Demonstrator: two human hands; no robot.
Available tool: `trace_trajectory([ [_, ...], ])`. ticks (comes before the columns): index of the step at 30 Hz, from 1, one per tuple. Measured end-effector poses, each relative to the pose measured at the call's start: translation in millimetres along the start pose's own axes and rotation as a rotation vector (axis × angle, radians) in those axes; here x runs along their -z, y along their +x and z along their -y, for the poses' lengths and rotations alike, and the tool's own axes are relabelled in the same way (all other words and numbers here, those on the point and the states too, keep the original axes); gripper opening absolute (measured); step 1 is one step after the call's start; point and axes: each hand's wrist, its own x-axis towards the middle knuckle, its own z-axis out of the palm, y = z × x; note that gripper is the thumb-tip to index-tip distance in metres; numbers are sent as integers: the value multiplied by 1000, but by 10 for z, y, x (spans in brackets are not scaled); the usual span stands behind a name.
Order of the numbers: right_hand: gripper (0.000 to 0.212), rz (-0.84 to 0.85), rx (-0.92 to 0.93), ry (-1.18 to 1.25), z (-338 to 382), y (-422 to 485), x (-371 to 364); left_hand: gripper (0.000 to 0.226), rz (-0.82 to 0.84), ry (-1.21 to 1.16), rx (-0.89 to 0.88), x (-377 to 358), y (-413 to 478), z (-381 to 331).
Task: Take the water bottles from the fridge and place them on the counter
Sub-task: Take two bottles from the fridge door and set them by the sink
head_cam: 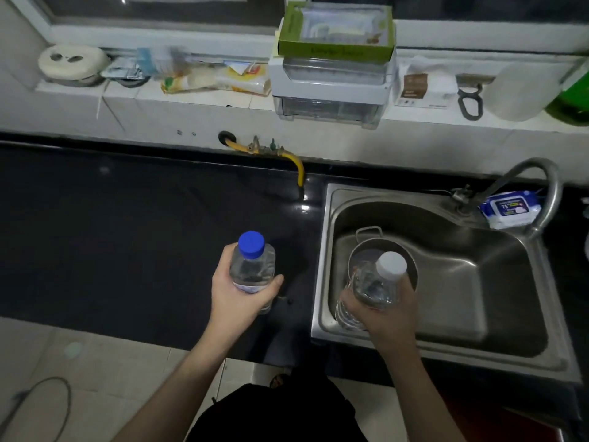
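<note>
My left hand grips a clear water bottle with a blue cap, held upright over the black counter near its front right part. My right hand grips a second clear water bottle with a white cap, held above the left side of the steel sink. Whether the blue-capped bottle's base touches the counter is hidden by my hand. The fridge is out of view.
A metal pot sits in the sink basin under the white-capped bottle. A curved tap and a wipes pack stand at the sink's back right. A yellow gas hose comes from the wall. The tiled ledge behind holds boxes and packets.
</note>
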Motion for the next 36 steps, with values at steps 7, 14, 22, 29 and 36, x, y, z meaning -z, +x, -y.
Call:
trace_trajectory([
  [7,59,70,-2,-68,-66,369,-226,53,-79,-9,3,6,269,61],
  [14,50,0,-14,-113,-18,459,-750,55,-31,-32,4,352,631,279],
  [22,65,-189,-72,-184,-25,409,-1609,61,79,-36,-42,1117,1254,608],
  [29,69,-301,-47,-76,52,544,-2185,60,152,-74,-68,1615,1835,820],
  [36,68,-304,-5,-75,-90,948,-2286,60,197,-61,-75,1583,2228,1002],
])
